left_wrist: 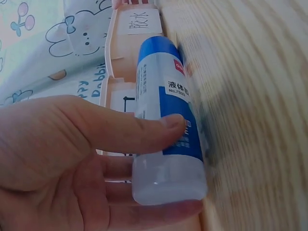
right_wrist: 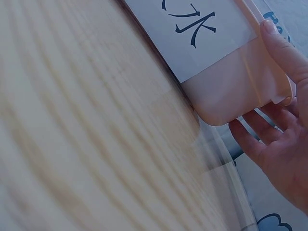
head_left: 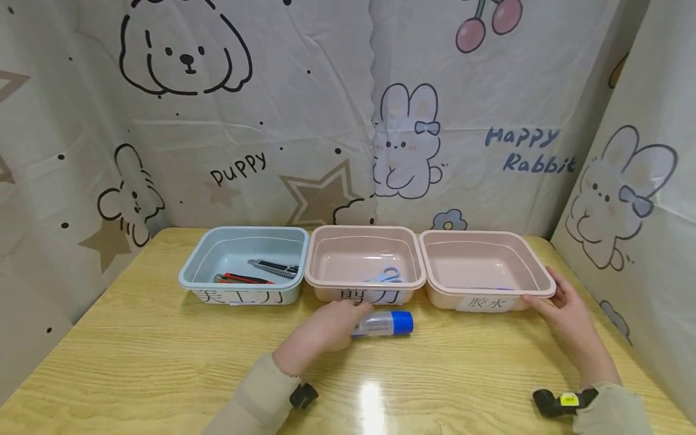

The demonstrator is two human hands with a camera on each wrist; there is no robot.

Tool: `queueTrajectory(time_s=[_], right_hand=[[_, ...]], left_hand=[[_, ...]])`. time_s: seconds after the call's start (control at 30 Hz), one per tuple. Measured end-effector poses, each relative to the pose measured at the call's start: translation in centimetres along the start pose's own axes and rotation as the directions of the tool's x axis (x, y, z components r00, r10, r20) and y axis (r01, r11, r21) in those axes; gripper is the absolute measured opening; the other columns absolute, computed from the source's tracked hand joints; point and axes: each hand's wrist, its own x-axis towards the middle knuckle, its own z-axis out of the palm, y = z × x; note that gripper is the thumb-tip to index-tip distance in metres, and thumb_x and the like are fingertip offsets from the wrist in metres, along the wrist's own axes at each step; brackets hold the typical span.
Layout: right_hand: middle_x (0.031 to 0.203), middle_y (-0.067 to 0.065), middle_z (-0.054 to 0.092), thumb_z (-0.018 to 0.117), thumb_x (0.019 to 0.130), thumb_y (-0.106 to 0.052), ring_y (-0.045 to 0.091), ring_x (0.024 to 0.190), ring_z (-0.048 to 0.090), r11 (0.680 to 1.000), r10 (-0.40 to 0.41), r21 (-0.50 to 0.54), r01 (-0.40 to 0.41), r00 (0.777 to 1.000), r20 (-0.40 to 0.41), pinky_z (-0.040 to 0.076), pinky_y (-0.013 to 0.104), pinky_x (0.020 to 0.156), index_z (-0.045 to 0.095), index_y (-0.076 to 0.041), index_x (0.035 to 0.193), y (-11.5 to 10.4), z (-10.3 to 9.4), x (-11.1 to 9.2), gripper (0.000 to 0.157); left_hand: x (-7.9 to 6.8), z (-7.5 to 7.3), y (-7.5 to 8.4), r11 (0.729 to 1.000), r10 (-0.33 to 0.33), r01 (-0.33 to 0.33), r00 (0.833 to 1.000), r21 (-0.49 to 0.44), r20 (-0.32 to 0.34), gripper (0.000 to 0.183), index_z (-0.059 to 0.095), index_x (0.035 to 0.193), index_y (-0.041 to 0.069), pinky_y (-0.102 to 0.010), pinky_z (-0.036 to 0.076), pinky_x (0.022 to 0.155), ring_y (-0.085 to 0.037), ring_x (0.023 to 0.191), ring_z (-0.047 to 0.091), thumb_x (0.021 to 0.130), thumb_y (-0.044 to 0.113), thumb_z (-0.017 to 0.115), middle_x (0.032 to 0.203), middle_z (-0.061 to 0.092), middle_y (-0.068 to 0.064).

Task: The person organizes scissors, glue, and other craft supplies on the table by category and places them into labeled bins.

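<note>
My left hand (head_left: 322, 329) holds a clear liquid glue bottle (head_left: 377, 324) with a blue cap, lying sideways close over the table in front of the middle bin. In the left wrist view the thumb lies across the blue label of the bottle (left_wrist: 163, 130), with fingers behind and beneath it. At the right, my right hand (head_left: 571, 314) grips the front right corner of a pink bin (head_left: 443, 298). Its thumb is on the rim, and its fingers reach round the side of the bin (right_wrist: 226, 91). A sliver of something blue shows inside, mostly hidden by the front wall.
A middle pink bin (head_left: 365, 254) contains blue-handled scissors (head_left: 388, 275). To its left, a light blue bin (head_left: 217, 260) holds utility knives (head_left: 274, 267). All three bins carry paper labels and stand side by side on the wooden table (head_left: 179, 356), before a patterned curtain (head_left: 304, 109).
</note>
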Motion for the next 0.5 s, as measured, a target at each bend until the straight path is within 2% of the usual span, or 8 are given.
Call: queueTrajectory(time_s=[0.2,0.33,0.5], right_hand=[[0.151,0.013,0.014,0.060,0.088,-0.023,0.002,0.126,0.030,1.000,0.016,0.006,-0.016,1.000,0.011,0.035,0.002,0.084,0.006,-0.019,0.148,-0.1,0.0,0.0,0.081],[0.151,0.012,0.015,0.060,0.088,-0.025,0.001,0.125,0.031,1.000,0.019,-0.008,-0.019,1.000,0.013,0.034,0.001,0.082,0.005,-0.020,0.148,0.0,0.0,0.0,0.081],[0.151,0.010,0.017,0.061,0.087,-0.025,-0.001,0.122,0.033,1.000,0.008,-0.004,-0.008,1.000,0.009,0.035,0.001,0.080,0.007,-0.021,0.147,0.2,-0.2,0.0,0.081]], left_hand=[[0.4,-0.1,0.3,0.998,0.046,-0.045,0.999,-0.046,0.007,0.052,0.052,0.121,0.017,-0.029,0.049,0.080,-0.013,0.091,0.057,0.074,0.000,0.067,0.106,0.061,-0.003],[0.7,-0.4,1.0,0.992,0.075,-0.080,0.996,-0.099,-0.053,0.055,0.050,0.126,0.019,-0.028,0.049,0.082,-0.013,0.095,0.057,0.076,0.005,0.069,0.113,0.060,-0.002],[1.7,-1.3,2.8,0.983,0.106,-0.124,0.985,-0.132,-0.136,0.061,0.047,0.130,0.019,-0.028,0.048,0.084,-0.015,0.099,0.057,0.075,0.002,0.068,0.120,0.057,-0.004]])
